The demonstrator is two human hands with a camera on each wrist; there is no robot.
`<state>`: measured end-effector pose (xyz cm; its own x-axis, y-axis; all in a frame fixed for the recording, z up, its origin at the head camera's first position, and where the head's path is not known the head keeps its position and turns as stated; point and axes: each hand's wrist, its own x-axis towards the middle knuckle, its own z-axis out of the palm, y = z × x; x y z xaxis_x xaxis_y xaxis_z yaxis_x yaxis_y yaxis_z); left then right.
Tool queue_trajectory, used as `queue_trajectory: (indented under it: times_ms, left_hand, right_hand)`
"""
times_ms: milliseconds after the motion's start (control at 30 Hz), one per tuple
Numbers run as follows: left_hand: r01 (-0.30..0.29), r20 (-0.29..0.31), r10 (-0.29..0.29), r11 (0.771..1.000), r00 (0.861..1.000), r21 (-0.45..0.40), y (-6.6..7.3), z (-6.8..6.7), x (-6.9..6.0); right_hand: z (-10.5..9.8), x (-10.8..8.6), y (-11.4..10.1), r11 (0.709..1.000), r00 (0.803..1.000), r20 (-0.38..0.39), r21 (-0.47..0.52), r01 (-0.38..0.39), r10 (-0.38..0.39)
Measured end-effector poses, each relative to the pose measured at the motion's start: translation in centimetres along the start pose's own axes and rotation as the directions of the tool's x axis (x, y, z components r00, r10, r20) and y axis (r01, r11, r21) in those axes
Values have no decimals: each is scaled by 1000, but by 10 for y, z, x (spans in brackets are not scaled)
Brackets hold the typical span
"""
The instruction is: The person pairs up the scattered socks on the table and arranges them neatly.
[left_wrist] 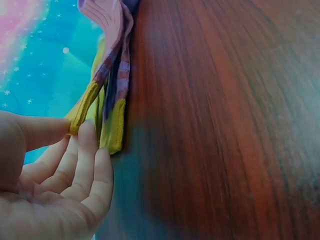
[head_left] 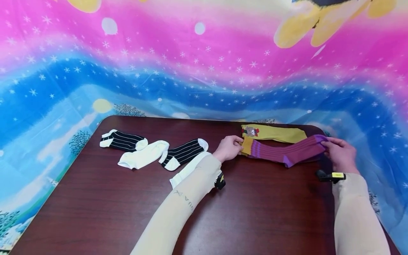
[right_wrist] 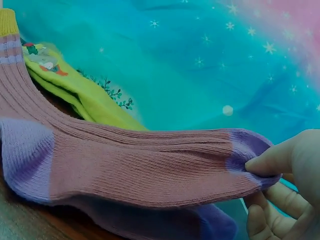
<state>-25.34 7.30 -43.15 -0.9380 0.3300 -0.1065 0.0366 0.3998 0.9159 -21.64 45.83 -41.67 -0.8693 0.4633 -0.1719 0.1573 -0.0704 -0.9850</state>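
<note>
A maroon ribbed sock point(head_left: 271, 151) with a yellow cuff and purple heel and toe is stretched between both hands at the table's right. My left hand point(head_left: 228, 148) pinches the yellow cuff point(left_wrist: 82, 107) between thumb and fingers. At the other end, my right hand point(head_left: 342, 154) pinches the purple toe point(right_wrist: 245, 145). Beneath it, in the right wrist view, lies a second purple-toed sock point(right_wrist: 135, 222). Just behind is a yellow-green sock point(head_left: 280, 134) with an animal face near its cuff.
To the left on the dark wooden table point(head_left: 255, 212) lie two black striped socks point(head_left: 125, 140) point(head_left: 186, 151) with white toes and heels, and two white socks point(head_left: 145, 154) point(head_left: 188, 171), one partly behind my left forearm. A patterned cloth point(head_left: 191, 71) hangs behind the table.
</note>
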Motion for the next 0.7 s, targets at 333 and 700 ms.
queue_trajectory:
  times_ms: [333,700]
  left_hand:
    - [119,-109,-105,985,988,126,-6,3,8]
    - [130,-118,-108,970,987,204,-5,5,7]
  right_hand:
    - [-2,5,13,999,999,8,-10,-44,44]
    - [-12,6,18,920,997,7,-384,-74,83]
